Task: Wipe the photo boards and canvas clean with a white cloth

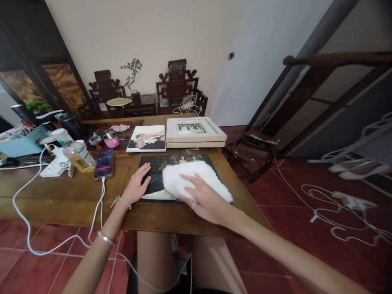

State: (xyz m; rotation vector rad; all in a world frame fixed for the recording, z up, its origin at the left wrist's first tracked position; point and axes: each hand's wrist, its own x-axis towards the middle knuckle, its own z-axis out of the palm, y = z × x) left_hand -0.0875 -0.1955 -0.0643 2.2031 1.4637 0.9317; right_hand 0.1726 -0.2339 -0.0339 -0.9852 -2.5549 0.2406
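A dark photo album or print (153, 173) with pictured people near its top edge lies flat on the wooden table. On its left side rests my left hand (137, 183), fingers stretched out flat and holding nothing. A fluffy white cloth (202, 171) covers much of its middle and right part. My right hand (199, 194) grips and presses this cloth against the surface, some fingers spread across the top. Just behind are a white-bordered photo board (147, 136) and a pale wooden frame (196, 130) with a small picture in it.
To the left lie a plugged-in phone (104, 164), a bottle of yellowish liquid (80, 157), a white power strip (56, 165) and a pink cup (111, 139). A white cable (26, 220) droops off the table's front edge. A dark chair (255, 151) stands at right.
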